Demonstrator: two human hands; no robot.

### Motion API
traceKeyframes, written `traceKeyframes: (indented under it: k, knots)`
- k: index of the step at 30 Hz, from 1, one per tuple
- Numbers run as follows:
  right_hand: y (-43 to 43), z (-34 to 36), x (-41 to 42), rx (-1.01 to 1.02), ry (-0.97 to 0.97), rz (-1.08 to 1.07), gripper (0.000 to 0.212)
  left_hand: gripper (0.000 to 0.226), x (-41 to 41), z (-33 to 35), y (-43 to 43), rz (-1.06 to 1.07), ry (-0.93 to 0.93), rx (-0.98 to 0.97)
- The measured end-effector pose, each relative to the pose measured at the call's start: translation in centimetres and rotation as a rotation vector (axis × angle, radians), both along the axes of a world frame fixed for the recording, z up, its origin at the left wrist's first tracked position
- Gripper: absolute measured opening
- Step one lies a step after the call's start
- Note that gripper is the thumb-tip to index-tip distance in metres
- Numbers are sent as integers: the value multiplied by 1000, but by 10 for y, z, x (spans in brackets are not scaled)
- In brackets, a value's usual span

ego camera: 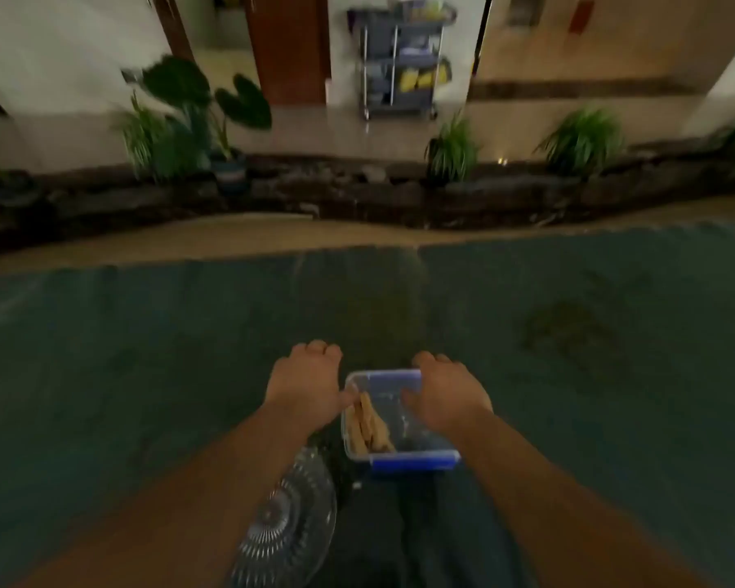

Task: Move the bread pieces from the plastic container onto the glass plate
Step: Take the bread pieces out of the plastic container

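Observation:
A clear plastic container [399,454] with blue clips sits low in the middle of the view. Several tan bread pieces [368,426] lie along its left side. My right hand [446,392] grips the container's far right rim, fingers curled over the edge. My left hand [306,381] is curled at the container's left far corner, its thumb touching the rim by the bread. A ribbed glass plate [285,524] lies to the lower left of the container, partly hidden under my left forearm, with nothing visible on it.
Dark legs in trousers [416,536] sit under the container. A pool of blue-green water [145,341] spreads ahead, bordered by a sandy strip and dark rocks [357,193] with potted plants [196,116]. A grey service cart [399,61] stands far behind.

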State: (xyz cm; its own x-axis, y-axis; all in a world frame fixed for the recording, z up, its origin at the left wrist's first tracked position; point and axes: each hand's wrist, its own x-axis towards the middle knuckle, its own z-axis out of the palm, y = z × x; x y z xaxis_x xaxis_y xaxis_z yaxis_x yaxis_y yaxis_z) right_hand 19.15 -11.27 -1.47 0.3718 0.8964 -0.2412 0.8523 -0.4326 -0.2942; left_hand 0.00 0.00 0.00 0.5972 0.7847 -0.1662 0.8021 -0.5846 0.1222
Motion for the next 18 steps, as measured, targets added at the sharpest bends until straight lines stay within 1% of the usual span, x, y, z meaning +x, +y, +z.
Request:
traceKeyframes:
  k: [2,4,5,6,8,10,13,16,18]
  knots:
    - [4,-40,-1,-58,76,-11,34,49,10,-34,-5,10,46,-63]
    - [6,-76,-10,-146,179,-10,36,35,16,-66,-13,81,56,-121]
    - [9,-93,-15,-158,235,-15,36,32,19,-79,-15,128,42,-141]
    - [12,-104,-21,-164,286,-29,36,32,21,-91,-16,177,21,-157]
    - [21,-124,-24,-109,377,-61,38,32,24,-107,-12,260,-32,-152]
    - [30,-134,-25,-63,464,-91,45,32,28,-120,-9,317,-108,-147]
    - [44,-146,-24,-61,521,-112,52,37,34,-132,-1,409,-180,-155]
    - [53,-151,-23,-118,580,-128,60,45,38,-138,9,454,-121,-210]
    - [51,-153,-24,-118,610,-99,67,47,42,-141,15,469,-86,-260]
